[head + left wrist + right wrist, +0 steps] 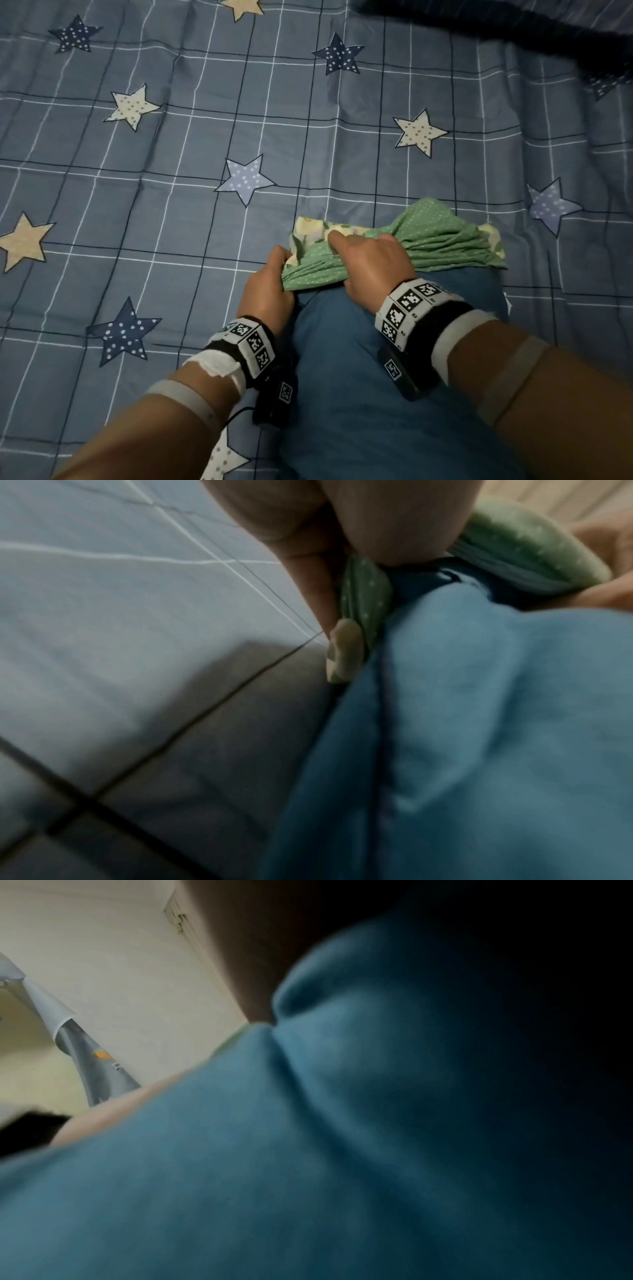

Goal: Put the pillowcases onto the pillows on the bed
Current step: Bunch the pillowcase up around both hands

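A blue pillow (359,359) lies on the bed at lower centre, its far end capped by a bunched green dotted pillowcase (435,240) with a pale floral lining. My left hand (270,277) grips the gathered edge of the pillowcase at the pillow's left side; the left wrist view shows its fingers (308,561) curled round green cloth (363,601) against the pillow (479,723). My right hand (370,263) clutches the pillowcase on top, forefinger stretched over the floral edge. The right wrist view is filled by the blue pillow (308,1150).
The bed is covered by a grey-blue checked sheet with stars (171,171), spreading left and far of the pillow. A dark blurred shape (513,31) crosses the top right corner. A pale wall (103,961) shows in the right wrist view.
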